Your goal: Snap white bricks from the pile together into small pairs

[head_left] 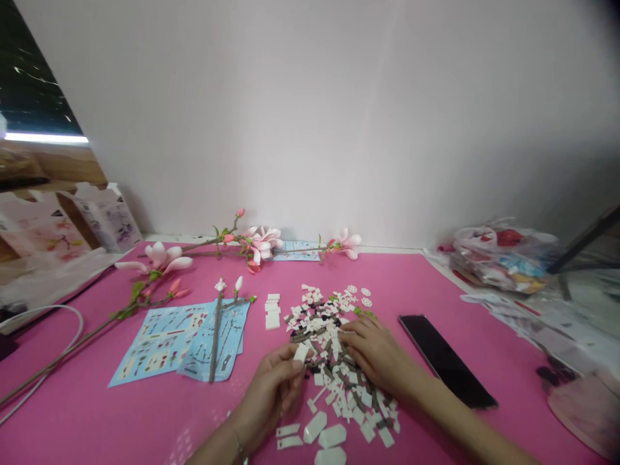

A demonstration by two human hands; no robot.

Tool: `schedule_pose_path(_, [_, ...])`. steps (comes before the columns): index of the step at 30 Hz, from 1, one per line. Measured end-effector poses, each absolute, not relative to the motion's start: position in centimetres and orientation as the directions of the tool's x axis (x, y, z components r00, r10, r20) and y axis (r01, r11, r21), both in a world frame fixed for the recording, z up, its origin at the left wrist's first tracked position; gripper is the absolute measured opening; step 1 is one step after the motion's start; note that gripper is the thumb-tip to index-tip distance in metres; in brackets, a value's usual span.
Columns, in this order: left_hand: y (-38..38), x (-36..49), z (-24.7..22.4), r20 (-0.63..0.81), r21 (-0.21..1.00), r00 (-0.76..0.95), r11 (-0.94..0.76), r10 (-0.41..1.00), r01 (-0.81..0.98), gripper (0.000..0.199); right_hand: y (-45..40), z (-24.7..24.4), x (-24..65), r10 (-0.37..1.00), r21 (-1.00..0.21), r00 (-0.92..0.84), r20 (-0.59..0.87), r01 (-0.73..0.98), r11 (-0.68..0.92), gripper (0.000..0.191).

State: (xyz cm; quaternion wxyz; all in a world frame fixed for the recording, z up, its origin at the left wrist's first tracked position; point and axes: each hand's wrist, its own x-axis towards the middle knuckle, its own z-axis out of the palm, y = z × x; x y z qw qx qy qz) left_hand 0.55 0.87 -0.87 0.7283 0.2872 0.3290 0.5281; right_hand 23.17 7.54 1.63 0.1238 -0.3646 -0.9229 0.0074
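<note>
While I stood watching, the person's left hand (268, 394) held a small white brick (301, 352) just over the edge of the pile, left fingers (293, 366) clamped on it. Right hand (375, 354) lay on the pile of white & brown plastic bricks (334, 381), right fingers (351, 336) close together on top, not visibly gripping anything. Pile sat mid-table (87, 413), on a pink surface, betw. the hands. Black smartphone (448, 361) lay just beside the right hand. Left of the pile: short stack of white bricks (272, 312), then blue instruction sheets (165, 345) w/ a brown brick stem (216, 336) lying across them. Pink magnolia branches (155, 271) ran along the back edge; plastic bag (498, 255) of parts sat back right.
</note>
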Motion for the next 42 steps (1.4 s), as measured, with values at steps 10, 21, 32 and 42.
schedule_pose_path(10, [0.9,0.4,-0.7,-0.176,0.783,0.243,0.285,0.954,-0.553,0.022,12.6,0.6,19.8,0.756,-0.094,-0.608,0.244,0.761,0.642,0.027])
schedule_pose_path(21, [1.0,0.5,-1.0,-0.150,0.760,0.291,0.298,0.945,-0.577,0.016,12.7,0.0,21.1,0.735,-0.061,-0.632,0.246,0.747,0.662,0.024])
schedule_pose_path(32, [0.9,0.5,-0.8,-0.180,0.792,0.235,0.282,0.955,-0.542,0.022,14.8,-0.3,20.5,0.844,-0.118,-0.484,0.231,0.847,0.518,0.019])
schedule_pose_path(42, [0.9,0.6,-0.6,-0.173,0.787,0.255,0.289,0.951,-0.545,0.019,14.6,0.2,19.4,0.929,-0.394,-0.336,0.153,0.841,0.369,0.020])
